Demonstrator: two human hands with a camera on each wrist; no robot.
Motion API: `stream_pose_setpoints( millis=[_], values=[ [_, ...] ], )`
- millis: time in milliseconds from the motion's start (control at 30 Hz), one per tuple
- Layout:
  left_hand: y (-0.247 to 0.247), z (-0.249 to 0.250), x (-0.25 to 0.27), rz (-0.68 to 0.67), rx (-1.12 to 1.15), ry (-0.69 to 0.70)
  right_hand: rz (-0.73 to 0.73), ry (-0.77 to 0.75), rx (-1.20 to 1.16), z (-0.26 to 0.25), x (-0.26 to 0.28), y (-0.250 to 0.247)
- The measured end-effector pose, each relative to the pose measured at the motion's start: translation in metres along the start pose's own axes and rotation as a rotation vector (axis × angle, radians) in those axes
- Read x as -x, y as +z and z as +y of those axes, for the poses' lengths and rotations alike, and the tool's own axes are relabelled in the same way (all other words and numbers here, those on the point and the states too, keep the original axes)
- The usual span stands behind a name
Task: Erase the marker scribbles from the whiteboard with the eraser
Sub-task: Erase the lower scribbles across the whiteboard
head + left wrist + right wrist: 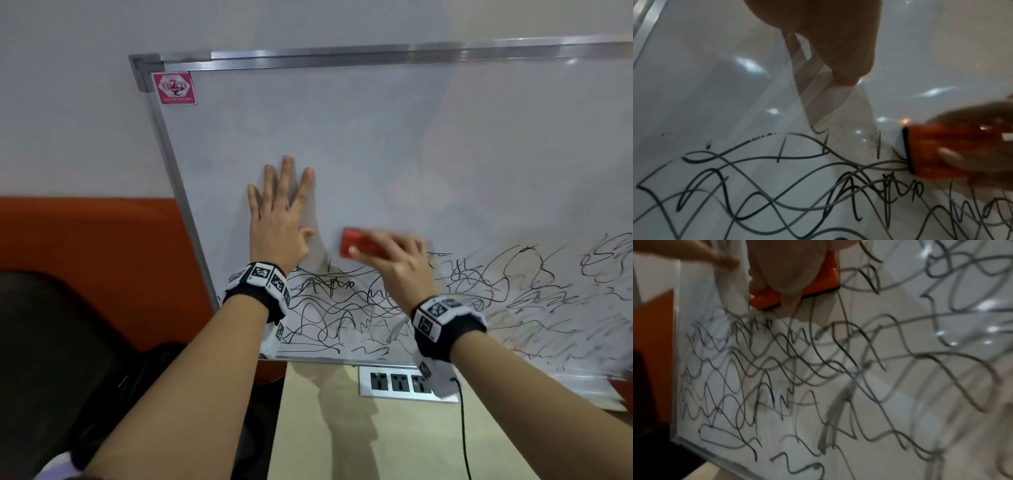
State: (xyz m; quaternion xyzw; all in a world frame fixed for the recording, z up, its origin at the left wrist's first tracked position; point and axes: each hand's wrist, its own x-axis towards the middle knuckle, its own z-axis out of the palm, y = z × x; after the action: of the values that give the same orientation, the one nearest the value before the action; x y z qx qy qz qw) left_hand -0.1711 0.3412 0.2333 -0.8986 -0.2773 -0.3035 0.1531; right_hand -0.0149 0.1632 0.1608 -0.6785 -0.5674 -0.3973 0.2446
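- Whiteboard [359,144]: stands upright on the pale worktop [342,428], framed in metal; upper area wiped clean, lower band covered in black marker scribbles [342,308] from near the left frame across to the right.
- Left hand [279,219]: laid flat on the clean area, fingers straight and spread, grasping nothing; serves to brace the board. Keep pressing while wiping so the board does not rock.
- Right hand [394,263]: clasped over the red eraser [359,243], fingers curled across its back, thumb on the near edge.
- Eraser: pressed to the board at the top edge of the scribble band, just right of the left hand's thumb; blurred in the head view.
- Step in hand, as judged: wipe downward through the band in overlapping passes, felt face kept flat, pressure even.
- Edges: bottom frame [694,446] lies close under the lowest lines; stop strokes at it. Left frame [171,171] limits travel on that side.
- Open room: wide to the right, where scribbles run on out of view.
- Socket strip [397,382] and black cable [462,428]: on the worktop below the board; keep the wrist clear.
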Motion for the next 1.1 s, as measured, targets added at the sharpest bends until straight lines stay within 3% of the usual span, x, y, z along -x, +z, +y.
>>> stream_pose_setpoints(
  millis=[67, 133, 333, 400, 500, 600, 767, 933, 1033, 1100],
  values=[
    [-0.003, 0.002, 0.0, -0.023, -0.009, -0.009, -0.184, -0.145, 0.033, 0.005, 0.033, 0.004],
    [-0.005, 0.004, 0.001, -0.039, -0.004, -0.017, -0.252, -0.223, 0.03, 0.014, 0.033, -0.003],
    [-0.003, 0.008, 0.0, -0.047, 0.012, -0.046, 0.046, 0.107, 0.058, 0.039, -0.013, -0.039],
    [-0.002, 0.009, 0.001, -0.061, 0.001, -0.052, 0.019, 0.047, 0.055, 0.044, -0.001, -0.039],
    [-0.003, 0.012, 0.001, -0.073, -0.008, -0.065, -0.139, -0.105, 0.014, 0.049, 0.022, -0.035],
    [-0.009, 0.02, 0.001, -0.046, -0.004, -0.07, -0.195, -0.201, 0.003, 0.055, 0.01, -0.043],
    [-0.016, 0.058, 0.002, 0.021, 0.014, 0.21, 0.026, 0.074, 0.045, 0.059, -0.013, -0.059],
    [-0.016, 0.101, -0.01, -0.056, 0.088, 0.206, -0.206, -0.059, -0.015, 0.06, 0.02, -0.05],
    [-0.01, 0.103, -0.009, -0.061, 0.096, 0.166, -0.259, -0.155, 0.003, 0.079, 0.024, -0.061],
    [-0.007, 0.102, -0.009, -0.066, 0.071, 0.165, -0.278, -0.138, 0.032, 0.098, 0.037, -0.073]
  ],
)
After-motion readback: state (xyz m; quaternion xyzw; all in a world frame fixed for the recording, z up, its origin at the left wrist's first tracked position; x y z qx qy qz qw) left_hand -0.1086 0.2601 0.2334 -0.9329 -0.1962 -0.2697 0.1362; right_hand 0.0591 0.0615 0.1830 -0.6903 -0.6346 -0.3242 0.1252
